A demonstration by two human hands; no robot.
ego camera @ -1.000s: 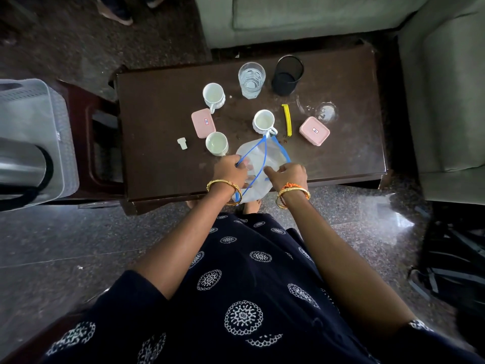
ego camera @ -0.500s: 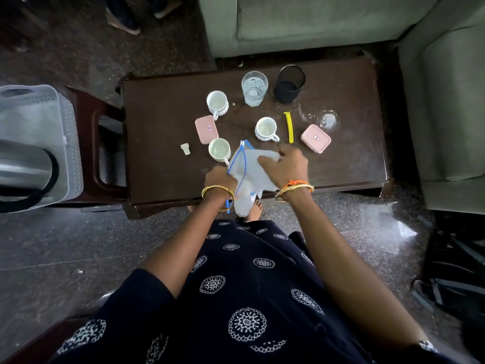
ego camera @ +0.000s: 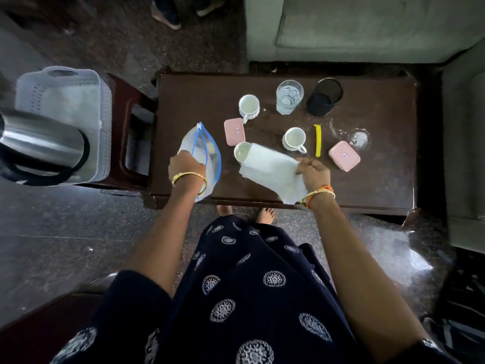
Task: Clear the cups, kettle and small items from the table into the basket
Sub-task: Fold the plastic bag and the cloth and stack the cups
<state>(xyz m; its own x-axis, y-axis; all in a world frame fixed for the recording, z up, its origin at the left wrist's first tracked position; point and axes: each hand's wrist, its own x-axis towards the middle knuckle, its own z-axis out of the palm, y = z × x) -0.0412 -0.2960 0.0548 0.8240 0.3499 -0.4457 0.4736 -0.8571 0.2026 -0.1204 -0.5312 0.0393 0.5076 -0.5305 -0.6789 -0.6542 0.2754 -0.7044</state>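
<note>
Your left hand (ego camera: 186, 168) grips the clear blue-rimmed zip bag (ego camera: 200, 153) and your right hand (ego camera: 313, 172) pinches the white paper sheet (ego camera: 270, 170), both lifted over the dark wooden table (ego camera: 380, 179). The 3 white cups (ego camera: 294, 139) sit between and beyond your hands, the perforated white basket (ego camera: 63, 106) well left. The sheet overlaps the nearest cup; dragging it could tip that cup.

Dark brown wooden table (ego camera: 199, 101) holding three white ceramic cups (ego camera: 248, 105), two pink lidded boxes (ego camera: 234, 131), a clear drinking glass (ego camera: 288, 97), a black mesh holder (ego camera: 324, 97) and a yellow clip (ego camera: 317, 140).
</note>
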